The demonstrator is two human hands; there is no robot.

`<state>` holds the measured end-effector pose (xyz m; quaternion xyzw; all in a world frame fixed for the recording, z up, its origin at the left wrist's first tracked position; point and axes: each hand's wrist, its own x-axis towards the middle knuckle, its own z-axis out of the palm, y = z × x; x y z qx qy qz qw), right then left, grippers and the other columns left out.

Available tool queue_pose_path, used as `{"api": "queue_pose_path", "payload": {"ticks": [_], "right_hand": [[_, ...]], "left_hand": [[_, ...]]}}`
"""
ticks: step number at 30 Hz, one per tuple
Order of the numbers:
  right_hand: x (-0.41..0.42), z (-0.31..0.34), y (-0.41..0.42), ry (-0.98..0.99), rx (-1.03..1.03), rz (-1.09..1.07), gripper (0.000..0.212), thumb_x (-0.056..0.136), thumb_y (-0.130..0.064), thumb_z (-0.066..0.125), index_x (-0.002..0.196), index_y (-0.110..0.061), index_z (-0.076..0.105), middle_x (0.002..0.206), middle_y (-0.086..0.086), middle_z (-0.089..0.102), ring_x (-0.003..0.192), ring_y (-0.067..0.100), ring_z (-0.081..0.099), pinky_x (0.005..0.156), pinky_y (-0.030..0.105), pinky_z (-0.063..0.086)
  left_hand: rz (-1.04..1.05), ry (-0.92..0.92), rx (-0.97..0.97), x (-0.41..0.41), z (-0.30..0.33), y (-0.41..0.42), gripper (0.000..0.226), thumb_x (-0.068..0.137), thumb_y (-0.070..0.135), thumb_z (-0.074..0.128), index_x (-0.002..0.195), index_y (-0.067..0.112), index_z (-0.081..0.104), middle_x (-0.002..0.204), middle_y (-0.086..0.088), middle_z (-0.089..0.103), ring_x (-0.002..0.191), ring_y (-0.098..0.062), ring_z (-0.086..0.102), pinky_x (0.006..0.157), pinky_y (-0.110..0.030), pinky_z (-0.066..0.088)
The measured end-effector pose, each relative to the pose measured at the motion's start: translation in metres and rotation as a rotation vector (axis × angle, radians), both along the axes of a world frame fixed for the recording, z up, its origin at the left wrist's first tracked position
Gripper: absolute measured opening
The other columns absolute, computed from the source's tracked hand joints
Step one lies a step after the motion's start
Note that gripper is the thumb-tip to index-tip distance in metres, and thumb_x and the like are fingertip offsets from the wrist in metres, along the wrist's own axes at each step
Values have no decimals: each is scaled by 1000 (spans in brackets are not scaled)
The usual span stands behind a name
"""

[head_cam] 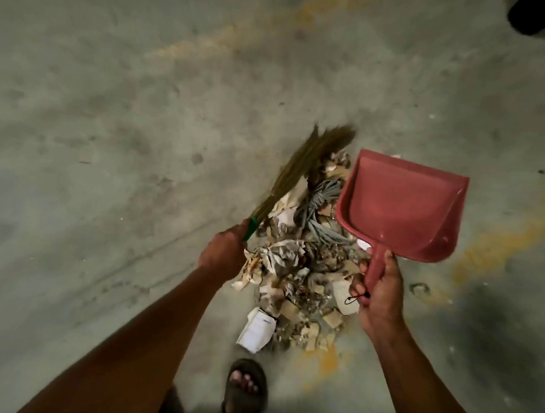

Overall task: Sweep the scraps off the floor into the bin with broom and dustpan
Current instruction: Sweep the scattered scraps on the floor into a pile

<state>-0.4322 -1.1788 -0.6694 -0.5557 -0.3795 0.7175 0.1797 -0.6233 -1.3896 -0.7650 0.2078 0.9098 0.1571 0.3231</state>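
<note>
**Broom and dustpan over the scrap pile**

Grey concrete floor (112, 85) is stretching all around me, stained and streaked with patches of yellow paint. At the left, my left hand (225, 254) is curling around the green handle of the broom (302, 166), whose straw bristles are fanning up and away from me, their blurred tips lying over the far end of the pile. Just right of that hand, the scraps (299, 265) are sitting in 1 heap on the floor: crumpled paper, bits of cardboard, a bundle of grey strands and a white folded carton at the near edge. Below the heap, my foot in a dark sandal (244, 393) is standing close to it. Further right, my right hand (377, 289) is gripping the handle of the red dustpan (402, 208), which is tilting with its open mouth toward the upper right, beside the heap. In the top right corner, a dark bin (538, 15) is showing only partly, well apart from the pile.
</note>
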Motion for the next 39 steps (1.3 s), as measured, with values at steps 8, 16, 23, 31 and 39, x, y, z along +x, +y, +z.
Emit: {"api": "queue_pose_path", "payload": {"ticks": [8,16,23,31,39], "right_hand": [[24,24,-9,-7,-10,68,34,110,-47,38,106,-18,56,72,-2,52,38,8,36,35,18,27],[44,36,-31,-37,14,232,37,107,-53,44,108,-20,60,73,-3,55,42,9,38,38,21,30],[93,68,-45,-7,-4,379,35,110,-48,42,114,-17,57,72,-2,52,40,8,37,33,19,29],[137,64,-11,-86,21,477,39,110,-52,40,114,-19,60,71,-5,56,41,7,37,39,22,26],[127,14,66,-123,-1,489,41,111,-52,37,117,-15,53,71,-4,52,40,7,35,35,20,28]], "left_hand": [[111,84,30,40,40,-22,64,105,24,54,165,29,29,144,-14,59,116,-35,63,90,-46,59],[350,76,95,108,65,-70,69,103,20,59,165,23,29,134,-15,59,112,-32,60,89,-42,54],[548,48,74,206,91,-118,70,103,21,61,165,20,29,135,-15,59,112,-31,61,94,-44,55],[780,-29,-51,315,76,-131,59,106,24,57,160,10,35,116,-22,63,96,-37,65,84,-46,56],[751,-212,-197,363,9,-69,61,106,29,57,160,13,33,117,-17,63,100,-33,66,86,-42,57]]}}
